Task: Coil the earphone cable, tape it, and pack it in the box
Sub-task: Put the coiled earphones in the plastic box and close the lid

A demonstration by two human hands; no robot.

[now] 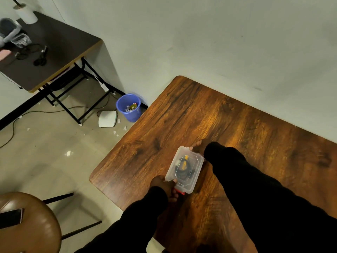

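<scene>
Clear plastic is forming the box (184,169), which is lying on the wooden table (228,123) near its left edge and toward the near left corner, with its lid on. Through the lid a dark coiled earphone cable (182,169) is showing inside the box, with a yellow strip (185,162) crossing the coil; whether that strip is tape cannot be told at this resolution. A red latch (179,191) is projecting from the near end of the box.

The left hand (164,185) is gripping the near left corner of the box, thumb lying over the lid rim and the other fingers curling down beside the red latch. The right hand (197,146) is resting at the far end of the box, fingertips touching the lid's far rim; most of this hand is being hidden by its black sleeve (255,183), so whether the fingers are clenching or merely pressing cannot be told.

Off the table, a blue bin (129,107) holding scraps is standing on the floor by the wall, just beside the table's far left corner. A white flat object (107,118) is lying on the floor next to it. A brown stool (27,225) is standing to the near left, carrying a dark phone (11,218). A second, darker table (52,52) is standing at the far left with cables on it.
</scene>
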